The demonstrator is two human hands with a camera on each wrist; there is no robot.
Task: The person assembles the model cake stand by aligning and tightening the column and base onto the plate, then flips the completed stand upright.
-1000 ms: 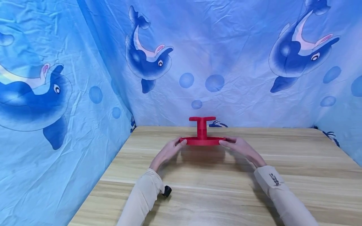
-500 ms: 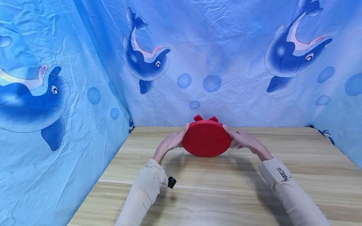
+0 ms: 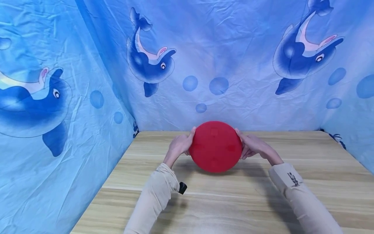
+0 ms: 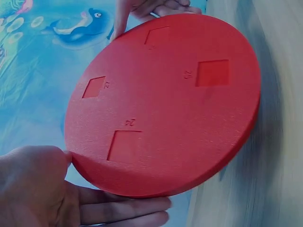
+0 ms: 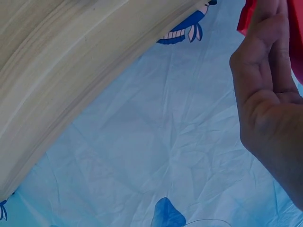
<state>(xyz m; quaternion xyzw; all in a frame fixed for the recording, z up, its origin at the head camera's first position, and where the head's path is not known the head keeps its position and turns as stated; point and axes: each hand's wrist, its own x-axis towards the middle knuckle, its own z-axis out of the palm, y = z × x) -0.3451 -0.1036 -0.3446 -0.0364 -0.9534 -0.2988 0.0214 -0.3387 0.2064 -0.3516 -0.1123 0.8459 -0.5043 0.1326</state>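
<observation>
A red round stand (image 3: 216, 149) is tilted up between my two hands, its flat disc underside facing me. Several square recesses with small embossed numbers mark that face in the left wrist view. My left hand (image 3: 181, 143) grips the left edge, thumb at the rim and fingers behind. On the opposite edge, my right hand (image 3: 255, 145) holds the disc the same way, thumb up along the rim. The right wrist view catches only a red part of the stand (image 5: 297, 42) beside the right hand. The post and crossbars are hidden behind the disc in the head view.
A wooden table (image 3: 222, 204) spreads beneath the hands, its far edge close behind the stand. Blue dolphin-print cloth (image 3: 245, 58) hangs at the back and both sides. A small black object (image 3: 182, 188) sits at the left sleeve cuff.
The stand has been tipped so its underside has swung from facing down to facing me, and its post and crossbars have gone out of sight. Both hands turned with it, keeping their grip.
</observation>
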